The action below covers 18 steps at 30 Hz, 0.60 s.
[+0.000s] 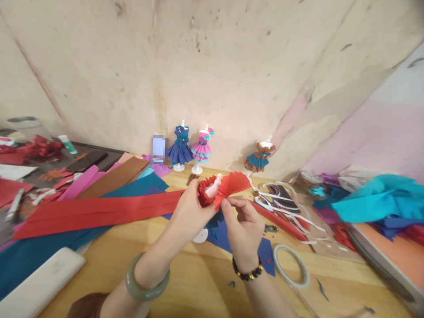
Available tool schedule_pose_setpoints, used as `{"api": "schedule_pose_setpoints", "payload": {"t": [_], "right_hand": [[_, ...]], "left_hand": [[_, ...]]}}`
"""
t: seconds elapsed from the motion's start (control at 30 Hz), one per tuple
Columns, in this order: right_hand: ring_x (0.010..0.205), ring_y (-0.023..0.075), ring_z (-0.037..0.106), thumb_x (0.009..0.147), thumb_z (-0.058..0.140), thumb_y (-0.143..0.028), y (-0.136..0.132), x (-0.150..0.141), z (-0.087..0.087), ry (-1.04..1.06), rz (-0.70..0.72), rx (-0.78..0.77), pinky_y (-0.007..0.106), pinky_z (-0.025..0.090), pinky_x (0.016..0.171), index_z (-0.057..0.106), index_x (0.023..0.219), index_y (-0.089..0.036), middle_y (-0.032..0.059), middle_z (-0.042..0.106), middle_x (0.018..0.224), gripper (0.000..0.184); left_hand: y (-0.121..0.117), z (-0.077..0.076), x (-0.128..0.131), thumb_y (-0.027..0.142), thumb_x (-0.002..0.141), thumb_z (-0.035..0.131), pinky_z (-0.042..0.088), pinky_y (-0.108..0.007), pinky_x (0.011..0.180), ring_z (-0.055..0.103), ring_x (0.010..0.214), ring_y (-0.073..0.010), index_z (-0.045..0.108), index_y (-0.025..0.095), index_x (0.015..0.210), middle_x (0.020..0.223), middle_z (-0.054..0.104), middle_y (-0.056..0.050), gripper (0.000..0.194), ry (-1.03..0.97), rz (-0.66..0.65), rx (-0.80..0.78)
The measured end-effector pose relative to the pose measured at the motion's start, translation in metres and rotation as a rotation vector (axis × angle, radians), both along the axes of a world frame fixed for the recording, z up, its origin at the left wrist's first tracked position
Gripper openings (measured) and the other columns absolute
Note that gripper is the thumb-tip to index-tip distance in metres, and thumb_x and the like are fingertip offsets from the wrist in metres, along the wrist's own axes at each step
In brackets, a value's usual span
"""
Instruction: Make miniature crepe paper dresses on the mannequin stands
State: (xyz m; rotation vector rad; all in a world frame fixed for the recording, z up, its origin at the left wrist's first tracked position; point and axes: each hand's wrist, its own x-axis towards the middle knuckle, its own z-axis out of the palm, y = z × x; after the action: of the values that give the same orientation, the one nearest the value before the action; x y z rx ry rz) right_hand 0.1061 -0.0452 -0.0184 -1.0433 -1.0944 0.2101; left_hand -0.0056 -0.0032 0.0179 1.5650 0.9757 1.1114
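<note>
My left hand (195,205) is wrapped round a small white dress-form mannequin (212,189), held tilted above the table. Red pleated crepe paper (234,183) surrounds its upper body and fans out to the right. The thumb and fingertips of my right hand (245,225) pinch the lower edge of this red paper. Dark teal paper shows below my hands, beside a round white base (200,236); how the base joins the mannequin is hidden by my hands. A long red paper strip (109,212) lies to the left, its right end passing behind my left hand.
Against the wall stand mannequins in a blue dress (180,143), a pink dress (201,148) and a brown-and-teal dress (260,158). A tape roll (291,267) and white-handled scissors (281,203) lie right. Paper sheets and a white power bank (43,282) crowd the left.
</note>
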Motion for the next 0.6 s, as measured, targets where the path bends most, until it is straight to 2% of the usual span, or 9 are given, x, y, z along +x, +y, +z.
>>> {"api": "schedule_pose_setpoints", "payload": {"t": [0.13,0.33,0.43,0.6], "right_hand": [[0.071,0.0151,0.062,0.081,0.065,-0.019,-0.001,-0.001,0.002,-0.111,-0.061,0.038,0.031,0.051,0.069,0.064,0.077,-0.019,0.0020,0.066,0.075,0.004],[0.066,0.0146,0.062,0.081,0.064,-0.016,-0.003,-0.005,0.009,-0.158,-0.072,0.063,0.030,0.052,0.065,0.063,0.076,-0.020,0.0010,0.066,0.071,0.007],[0.067,0.0145,0.063,0.081,0.064,-0.014,-0.005,-0.006,0.010,-0.169,-0.058,0.066,0.030,0.052,0.065,0.063,0.077,-0.020,0.0010,0.067,0.072,0.007],[0.067,0.0136,0.062,0.081,0.064,-0.013,-0.008,-0.009,0.011,-0.214,-0.040,0.078,0.028,0.050,0.065,0.063,0.074,-0.020,0.0007,0.066,0.070,0.010]], "left_hand": [[0.000,0.013,-0.008,0.027,0.069,0.071,0.054,-0.034,0.082,0.066,0.094,-0.0220,0.053,0.016,0.108,0.104,0.068,-0.007,0.045,-0.039,-0.098,-0.046],[0.005,0.017,-0.024,0.031,0.067,0.076,0.052,-0.039,0.091,0.061,0.110,-0.0261,0.045,0.019,0.127,0.125,0.060,-0.012,0.069,0.042,-0.098,0.038],[0.005,0.018,-0.030,0.031,0.069,0.075,0.054,-0.037,0.089,0.060,0.112,-0.0263,0.043,0.020,0.130,0.125,0.060,-0.012,0.070,0.081,-0.138,0.087],[0.003,0.024,-0.037,0.036,0.069,0.077,0.054,-0.039,0.089,0.059,0.113,-0.0286,0.049,0.019,0.123,0.124,0.061,-0.012,0.063,0.177,-0.164,0.170]]}}
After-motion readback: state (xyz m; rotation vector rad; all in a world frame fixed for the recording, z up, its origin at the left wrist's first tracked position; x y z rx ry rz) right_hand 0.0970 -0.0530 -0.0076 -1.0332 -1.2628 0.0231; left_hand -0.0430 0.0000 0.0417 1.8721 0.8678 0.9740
